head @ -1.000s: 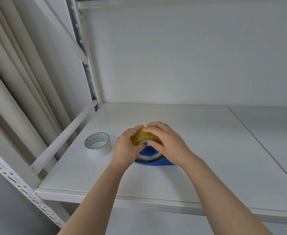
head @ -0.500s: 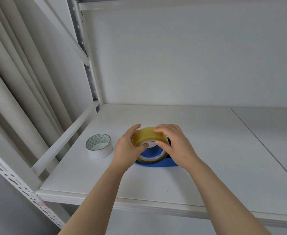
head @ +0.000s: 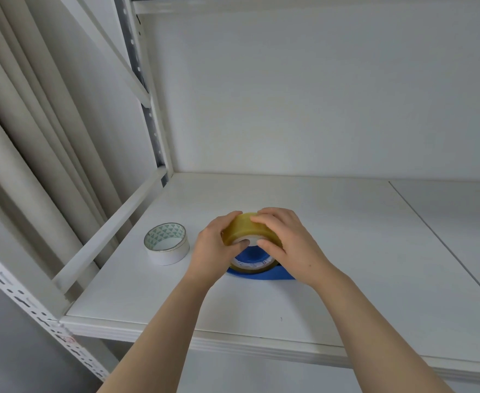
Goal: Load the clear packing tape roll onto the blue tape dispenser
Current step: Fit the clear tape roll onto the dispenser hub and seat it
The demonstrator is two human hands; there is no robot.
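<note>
— Both hands are on the clear packing tape roll (head: 248, 232) in the head view: the left hand (head: 214, 252) clamps its left rim, thumb tip at the white core, and the right hand (head: 287, 245) grips its right side, fingers over the top.

— Where is the roll?

— Tilted, right over the blue tape dispenser (head: 257, 269), which lies on the shelf (head: 346, 251); a white tape roll (head: 167, 243) sits just left of the dispenser.

— How will it handle?

— Probably light and stiff, with a slick outer wrap. Holding the rims and core looks safest, for pressing it squarely onto the hub.
</note>
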